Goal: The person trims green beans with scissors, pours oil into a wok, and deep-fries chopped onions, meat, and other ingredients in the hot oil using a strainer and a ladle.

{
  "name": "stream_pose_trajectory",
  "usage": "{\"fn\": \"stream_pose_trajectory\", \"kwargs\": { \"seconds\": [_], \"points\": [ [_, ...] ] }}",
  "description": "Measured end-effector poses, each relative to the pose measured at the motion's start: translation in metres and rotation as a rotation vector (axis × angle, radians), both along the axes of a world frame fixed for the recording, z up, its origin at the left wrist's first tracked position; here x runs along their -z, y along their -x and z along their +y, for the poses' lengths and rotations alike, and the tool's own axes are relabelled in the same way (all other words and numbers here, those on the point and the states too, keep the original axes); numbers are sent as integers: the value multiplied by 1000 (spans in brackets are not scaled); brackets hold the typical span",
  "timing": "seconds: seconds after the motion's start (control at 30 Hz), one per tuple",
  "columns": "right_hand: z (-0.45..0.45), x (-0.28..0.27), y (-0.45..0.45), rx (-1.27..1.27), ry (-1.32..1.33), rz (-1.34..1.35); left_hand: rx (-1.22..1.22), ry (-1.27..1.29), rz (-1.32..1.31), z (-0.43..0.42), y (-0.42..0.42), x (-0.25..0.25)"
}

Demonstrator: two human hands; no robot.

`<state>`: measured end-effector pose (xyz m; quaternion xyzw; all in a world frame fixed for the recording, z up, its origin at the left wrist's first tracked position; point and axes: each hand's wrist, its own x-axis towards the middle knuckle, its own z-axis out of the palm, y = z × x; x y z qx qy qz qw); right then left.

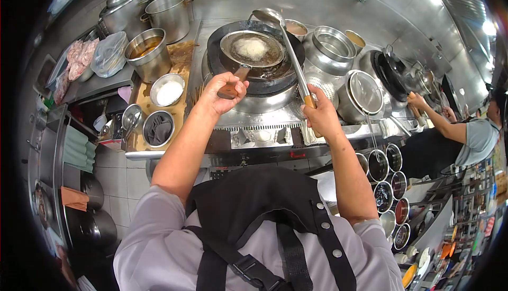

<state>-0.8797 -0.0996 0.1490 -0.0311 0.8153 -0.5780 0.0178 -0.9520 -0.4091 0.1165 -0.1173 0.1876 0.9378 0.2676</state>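
Note:
My left hand (226, 91) is closed around the brown wooden handle of a wok (288, 71). Inside the wok a pale, whitish mass of food (251, 49) lies in the middle of shiny brown liquid that looks like oil. My right hand (321, 112) grips the wooden end of a long metal ladle (296, 66). The ladle's shaft slants up to the left, and its bowl (269, 16) is above the wok's far rim. Beneath the wok, the dark round burner stand is partly hidden.
Left are a bowl of white contents (168, 91), a bowl with dark cloth (159, 128) and a pot of brown liquid (148, 55). Right stand a metal basin (334, 42), a perforated skimmer (321, 86) and a mesh strainer (366, 92). Another person (455, 137) works at the right.

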Motion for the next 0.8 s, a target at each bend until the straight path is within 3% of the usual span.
{"fn": "stream_pose_trajectory", "kwargs": {
  "seconds": [0.2,0.33,0.4,0.6,0.73,0.8],
  "points": [
    [-3,-21,-7,10,-90,28,70,-114,-44,-2,-9,-7],
    [-13,-48,10,57,-113,92,99,-53,7,4,-51,-41],
    [-21,-59,19,26,-59,111,-89,304,339,15,-80,-67],
    [-16,-27,25,-27,-61,-71,-37,115,314,11,-54,-48],
    [-12,-26,8,35,-181,48,-10,121,203,21,-58,-40],
    [-5,-40,6,93,-153,202,-44,298,315,29,-71,-48]
  ]
}}
